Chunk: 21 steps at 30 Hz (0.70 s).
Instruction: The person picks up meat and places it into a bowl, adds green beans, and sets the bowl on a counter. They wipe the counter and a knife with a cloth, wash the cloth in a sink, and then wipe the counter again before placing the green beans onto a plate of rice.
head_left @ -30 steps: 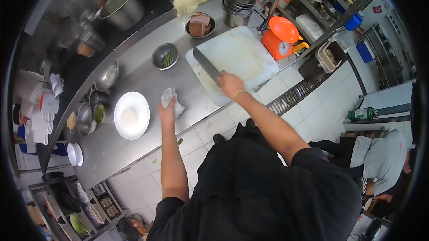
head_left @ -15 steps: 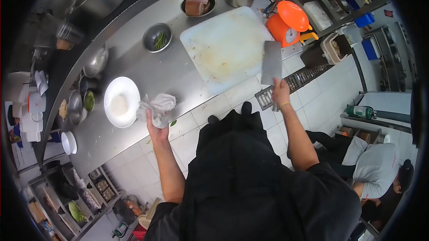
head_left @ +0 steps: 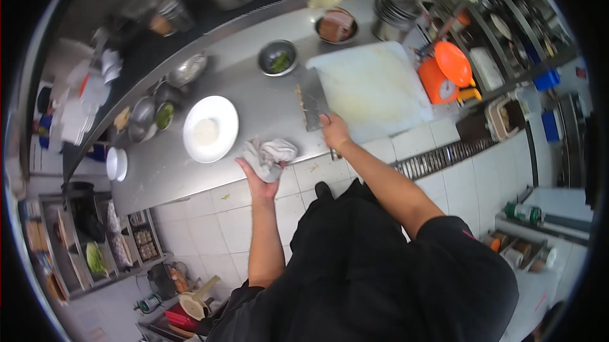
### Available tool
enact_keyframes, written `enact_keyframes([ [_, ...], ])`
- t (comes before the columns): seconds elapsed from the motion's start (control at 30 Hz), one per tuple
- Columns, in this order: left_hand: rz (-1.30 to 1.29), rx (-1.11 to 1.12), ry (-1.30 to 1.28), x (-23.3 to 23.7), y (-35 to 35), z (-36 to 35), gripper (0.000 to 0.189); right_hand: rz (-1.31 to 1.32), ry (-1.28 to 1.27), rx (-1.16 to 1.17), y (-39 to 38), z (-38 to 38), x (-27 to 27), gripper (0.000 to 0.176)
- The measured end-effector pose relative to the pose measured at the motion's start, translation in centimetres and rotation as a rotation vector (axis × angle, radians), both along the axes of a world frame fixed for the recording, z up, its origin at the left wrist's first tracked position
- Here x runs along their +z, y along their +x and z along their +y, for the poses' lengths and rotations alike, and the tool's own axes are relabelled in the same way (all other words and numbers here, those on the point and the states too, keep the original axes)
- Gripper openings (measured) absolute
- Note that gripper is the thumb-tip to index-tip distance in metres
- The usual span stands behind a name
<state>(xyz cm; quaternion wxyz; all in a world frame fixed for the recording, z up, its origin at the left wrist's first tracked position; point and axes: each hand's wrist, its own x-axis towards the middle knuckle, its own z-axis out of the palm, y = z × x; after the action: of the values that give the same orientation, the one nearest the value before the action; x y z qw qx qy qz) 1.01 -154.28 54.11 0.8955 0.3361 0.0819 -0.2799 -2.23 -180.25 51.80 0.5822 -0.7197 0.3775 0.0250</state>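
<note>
A crumpled greyish-white cloth (head_left: pixel 271 155) is in my left hand (head_left: pixel 260 185), whose fingers close around it from below at the counter's front edge. My right hand (head_left: pixel 335 131) grips a cleaver (head_left: pixel 311 98) by its handle. The broad blade stands over the left edge of the white cutting board (head_left: pixel 374 91), with yellowish scraps along its left side. Left of the cloth sits a white plate (head_left: pixel 229 107) with a pale round mound in its middle. Beyond the blade is a steel bowl (head_left: pixel 287 46) holding green vegetable pieces.
Behind the board stands a bowl of meat (head_left: pixel 336 25) next to stacked steel pots (head_left: pixel 394 12). An orange kitchen scale (head_left: pixel 439 82) is at the board's right. Several small bowls sit at the counter's left end, near a white bowl (head_left: pixel 117 164). A drain grate (head_left: pixel 438 159) runs along the floor.
My right hand has swung the cleaver leftward, from the board's right side to its left edge. The cloth stays in my left hand. The camera view has turned and shifted.
</note>
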Motion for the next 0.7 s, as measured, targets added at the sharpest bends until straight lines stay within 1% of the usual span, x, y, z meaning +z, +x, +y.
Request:
enact_keyframes([
  [0.07, 0.07, 0.03, -0.108, -0.5, -0.1, -0.4, 0.077, -0.083, 0.251, -0.056, -0.7, 0.7, 1.5, 0.033],
  [0.1, 0.066, 0.031, -0.131, -1.3, 0.2, -0.7, 0.069, -0.11, 0.38, -0.092, -1.4, 1.2, 1.8, 0.032],
  [0.2, 0.129, -0.012, -0.08, -0.2, 0.3, -2.6, 0.064, -0.102, 0.5, -0.094, -2.8, 3.2, 7.0, 0.028],
  [0.23, 0.073, -0.025, -0.058, 2.0, 0.0, -3.6, 0.052, -0.107, 0.512, -0.051, -3.0, 4.1, 7.2, 0.028],
  [0.3, -0.02, -0.108, 0.019, -0.7, 0.4, -4.3, 0.045, -0.123, 0.535, 0.017, -3.1, 5.4, 7.5, 0.026],
  [0.33, -0.069, -0.159, 0.059, -1.7, 0.7, -4.6, 0.043, -0.148, 0.482, 0.073, -3.1, 5.8, 7.4, 0.026],
  [0.37, -0.006, -0.203, 0.051, 1.7, 0.3, -4.9, 0.044, -0.172, 0.427, 0.121, -3.3, 6.1, 7.2, 0.027],
  [0.43, -0.135, -0.219, 0.189, 1.4, 1.6, -4.9, 0.046, -0.172, 0.279, 0.2, -3.7, 6.0, 7.2, 0.029],
  [0.47, -0.205, -0.234, 0.25, 1.7, 2.5, -5.2, 0.046, -0.167, 0.283, 0.201, -4.0, 5.5, 7.8, 0.03],
  [0.5, -0.173, -0.255, 0.26, 1.9, 3.4, -5.2, 0.049, -0.16, 0.292, 0.206, -4.5, 5.2, 8.3, 0.031],
  [0.6, -0.14, -0.198, 0.26, 1.6, 6.6, -5.5, 0.045, -0.121, 0.278, 0.297, -5.5, 4.4, 8.7, 0.033],
  [0.67, -0.021, -0.231, 0.192, 0.9, 8.9, -6.1, 0.041, -0.08, 0.254, 0.332, -7.0, 2.6, 9.2, 0.034],
  [0.7, 0.033, -0.256, 0.154, 0.5, 10.4, -7.0, 0.039, -0.062, 0.19, 0.361, -8.0, 1.0, 10.0, 0.033],
])
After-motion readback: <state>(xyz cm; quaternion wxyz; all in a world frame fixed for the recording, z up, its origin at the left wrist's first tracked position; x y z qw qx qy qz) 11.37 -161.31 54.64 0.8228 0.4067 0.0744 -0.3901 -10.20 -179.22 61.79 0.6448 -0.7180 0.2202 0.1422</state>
